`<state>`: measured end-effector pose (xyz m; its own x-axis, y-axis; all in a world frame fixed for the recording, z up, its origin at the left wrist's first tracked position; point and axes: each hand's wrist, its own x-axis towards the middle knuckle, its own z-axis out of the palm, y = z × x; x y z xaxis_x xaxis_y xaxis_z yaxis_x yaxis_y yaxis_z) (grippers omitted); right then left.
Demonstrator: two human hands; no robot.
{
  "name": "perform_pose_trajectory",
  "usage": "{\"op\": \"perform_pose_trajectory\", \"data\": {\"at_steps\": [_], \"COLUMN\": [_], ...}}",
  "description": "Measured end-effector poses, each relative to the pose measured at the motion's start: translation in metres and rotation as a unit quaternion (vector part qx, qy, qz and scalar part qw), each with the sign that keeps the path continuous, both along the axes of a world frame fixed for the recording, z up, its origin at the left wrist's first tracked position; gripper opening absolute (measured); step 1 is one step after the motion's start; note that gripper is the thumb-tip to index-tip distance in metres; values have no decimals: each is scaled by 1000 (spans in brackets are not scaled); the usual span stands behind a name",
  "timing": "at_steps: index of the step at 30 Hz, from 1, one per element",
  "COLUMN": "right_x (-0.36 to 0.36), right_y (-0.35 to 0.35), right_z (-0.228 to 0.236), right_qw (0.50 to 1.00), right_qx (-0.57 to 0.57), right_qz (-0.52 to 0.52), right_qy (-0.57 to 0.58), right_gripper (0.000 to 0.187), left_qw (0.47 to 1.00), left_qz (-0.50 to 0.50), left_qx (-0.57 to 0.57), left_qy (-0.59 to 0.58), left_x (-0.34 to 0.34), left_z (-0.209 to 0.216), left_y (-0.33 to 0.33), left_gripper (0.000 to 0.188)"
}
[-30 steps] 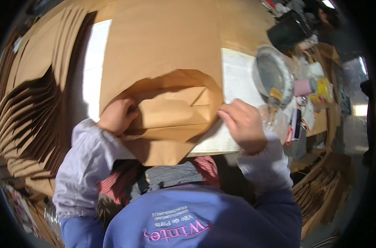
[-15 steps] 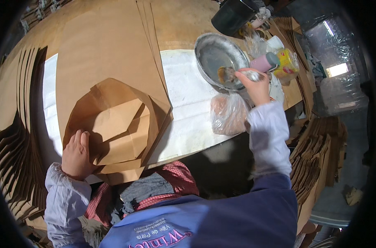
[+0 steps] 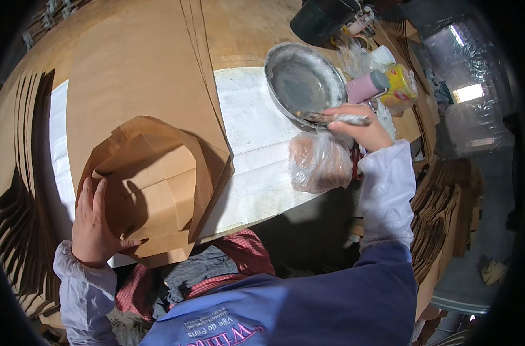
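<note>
A brown paper bag point(image 3: 173, 193) lies in front of me, its bottom end spread into a rounded opening with folded flaps inside. On the bag's left side rests my left hand point(image 3: 95, 228), fingers stretched along the inner wall and thumb spread toward the near edge. My right hand point(image 3: 366, 130) is closed around the handle of a brush point(image 3: 349, 119). The brush lies nearly level over the near rim of a round metal basin point(image 3: 338, 83), which is smeared with a greyish-white substance. How much of the bristles touches the basin I cannot tell.
Beneath the bag are flat brown paper sheets point(image 3: 141, 63) on a white woven cover point(image 3: 245, 150). A plastic-wrapped bundle point(image 3: 317, 164) sits by the basin. Beyond stand a black bucket point(image 3: 323, 22), a pink bottle point(image 3: 363, 87) and a yellow package point(image 3: 400, 86). Folded paper stacks point(image 3: 23, 132) flank me.
The brush has come from inside the basin to its near rim and turned more level. My left hand has spread its thumb, and the bag's inner flap has shifted.
</note>
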<state>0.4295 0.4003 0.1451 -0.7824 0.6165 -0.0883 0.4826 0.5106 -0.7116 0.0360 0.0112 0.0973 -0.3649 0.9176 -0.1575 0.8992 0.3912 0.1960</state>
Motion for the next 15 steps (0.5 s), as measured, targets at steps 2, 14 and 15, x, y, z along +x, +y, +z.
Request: {"op": "perform_pose_trajectory", "data": {"at_steps": [2,14,15], "right_x": [7,-161,-187], "right_y": [18,-161,-193], "right_z": [-1,-39,-46], "right_qw": [988,923,951], "right_qx": [-118,-173,-116], "right_qz": [-96,-47,16], "right_qy": [36,341,287], "right_gripper": [24,21,18], "left_qw": [999,954,953], "left_qz": [-8,-44,-46], "left_qx": [-32,129,136], "left_qy": [7,-268,-265], "left_x": [-3,-35,-33], "left_z": [1,-32,-34], "left_y": [3,-9,-12], "left_gripper": [137,136,136]}}
